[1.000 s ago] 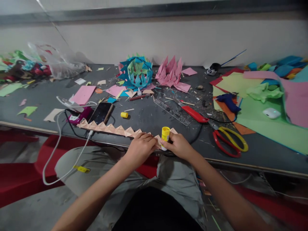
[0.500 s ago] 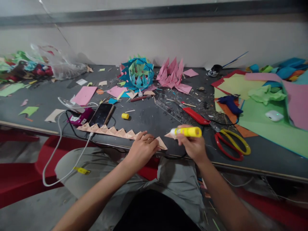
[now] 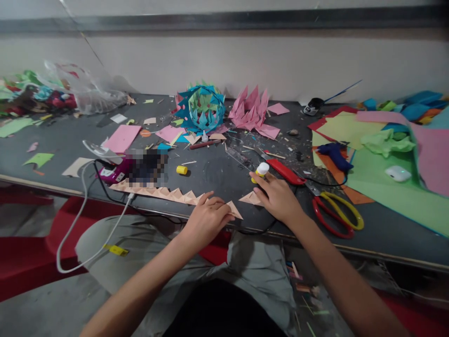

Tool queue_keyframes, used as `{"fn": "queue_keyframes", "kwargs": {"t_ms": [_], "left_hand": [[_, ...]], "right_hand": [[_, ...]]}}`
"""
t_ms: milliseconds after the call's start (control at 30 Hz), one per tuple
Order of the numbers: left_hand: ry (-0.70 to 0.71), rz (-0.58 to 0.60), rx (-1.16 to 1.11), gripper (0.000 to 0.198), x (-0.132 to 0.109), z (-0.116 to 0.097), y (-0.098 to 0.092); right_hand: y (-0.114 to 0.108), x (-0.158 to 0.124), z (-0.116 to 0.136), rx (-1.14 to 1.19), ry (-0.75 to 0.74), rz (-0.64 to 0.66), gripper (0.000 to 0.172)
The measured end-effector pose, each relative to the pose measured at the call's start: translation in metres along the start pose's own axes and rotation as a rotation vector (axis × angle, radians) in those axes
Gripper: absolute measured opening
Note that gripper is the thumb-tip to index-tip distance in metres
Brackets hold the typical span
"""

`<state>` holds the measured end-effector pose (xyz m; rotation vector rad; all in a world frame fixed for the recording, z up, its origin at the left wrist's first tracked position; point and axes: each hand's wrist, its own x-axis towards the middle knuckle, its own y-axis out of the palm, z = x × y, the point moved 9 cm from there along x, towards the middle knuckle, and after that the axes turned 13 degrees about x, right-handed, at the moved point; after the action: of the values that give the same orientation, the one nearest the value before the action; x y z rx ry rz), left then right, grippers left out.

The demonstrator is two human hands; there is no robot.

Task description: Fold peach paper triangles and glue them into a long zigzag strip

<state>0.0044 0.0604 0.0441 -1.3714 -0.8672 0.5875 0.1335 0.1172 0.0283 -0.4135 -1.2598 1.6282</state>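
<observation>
A folded peach paper strip (image 3: 171,194) with a zigzag row of points lies along the table's front edge. My left hand (image 3: 208,214) is closed over its right end, fingers curled on the paper, and a pointed tip shows beyond them. To the right, a separate folded peach paper triangle (image 3: 250,198) lies partly under my right hand (image 3: 280,196). That hand's fingers are spread, with the thumb side over the triangle. Just behind the fingers a glue stick (image 3: 263,169) stands upright, its white end up and its yellow body mostly hidden. Its yellow cap (image 3: 181,170) lies apart.
Red-and-yellow scissors (image 3: 338,215) and a red-handled cutter (image 3: 286,172) lie right of my hand. Behind are a blue-green folded-paper ring (image 3: 199,110) and a pink one (image 3: 249,107). A purple power adapter (image 3: 114,171) with cables and a blurred-out patch sit left. Coloured sheets cover the right side.
The glue stick, held sideways in my right hand before, now stands upright on the table. My right fingers have spread and lowered near the triangle. My left hand stays on the strip.
</observation>
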Motion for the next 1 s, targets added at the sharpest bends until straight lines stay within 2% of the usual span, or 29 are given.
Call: {"fn": "queue_keyframes", "kwargs": {"t_ms": [200, 400, 567, 800, 1000], "left_hand": [[0.014, 0.016, 0.007, 0.014, 0.001, -0.001, -0.002], [0.017, -0.037, -0.003, 0.020, -0.001, -0.001, -0.003], [0.031, -0.036, 0.008, 0.017, 0.000, -0.002, -0.004], [0.010, -0.102, -0.009, 0.016, -0.002, 0.001, -0.003], [0.011, -0.053, 0.019, 0.019, 0.001, -0.001, -0.002]], "right_hand": [[-0.003, -0.006, -0.008, 0.108, 0.021, 0.002, 0.042], [-0.031, -0.033, 0.000, 0.205, 0.133, -0.217, 0.034], [-0.005, -0.029, 0.014, 0.404, 0.175, -0.053, 0.020], [0.000, -0.032, 0.011, 0.717, 0.338, -0.075, 0.015], [0.007, -0.038, 0.020, 0.773, 0.373, 0.002, 0.016]]}}
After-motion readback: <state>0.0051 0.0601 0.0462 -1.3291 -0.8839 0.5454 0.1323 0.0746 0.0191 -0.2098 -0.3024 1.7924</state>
